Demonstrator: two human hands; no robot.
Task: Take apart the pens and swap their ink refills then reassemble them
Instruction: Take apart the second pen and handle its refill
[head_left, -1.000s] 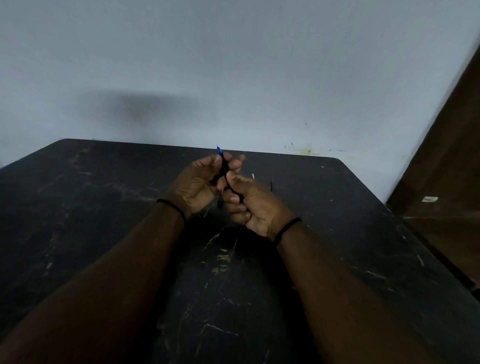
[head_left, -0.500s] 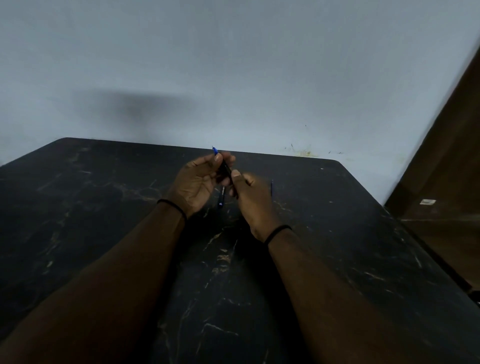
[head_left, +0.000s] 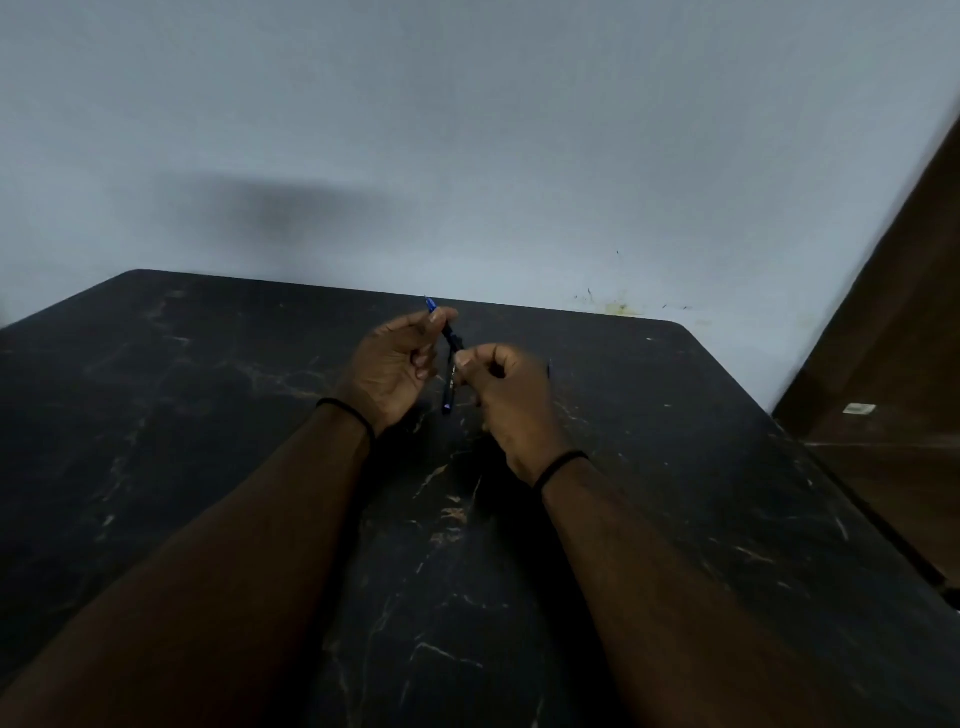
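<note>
No containers in view; everything sits on or over a black table (head_left: 208, 467) w/ pale scratches.

Pen (head_left: 448, 332): held up over the table centre, tilted, blue tip at 11 o'clock and the dark body running down toward 5 o'clock. Both hands are on it.

L hand (head_left: 395, 364): palm turned inward, thumb & forefinger curled round the pen's upper part just below the blue tip; other fingers curled in toward the palm. Gripping the pen.

R hand (head_left: 506, 395): at 4 o'clock of the L hand, back of hand facing camera, fingers curled, thumb & forefinger pinching the pen's lower end. Gripping the pen too. Exact contact is small and dim, hard to make out.

Barrel (head_left: 448, 392): second dark piece w/ a blue end, between the two hands, pointing to 6 o'clock; can't tell if it lies on the table or is held.

Rod (head_left: 549, 370): thin dark sliver on the table at 3 o'clock of the R hand, mostly hidden behind it.

Both forearms come in from 6 o'clock, each wrist w/ a black band (head_left: 348, 410). Wall (head_left: 467, 130) at 12 o'clock, brown door (head_left: 893, 364) at 3 o'clock.
</note>
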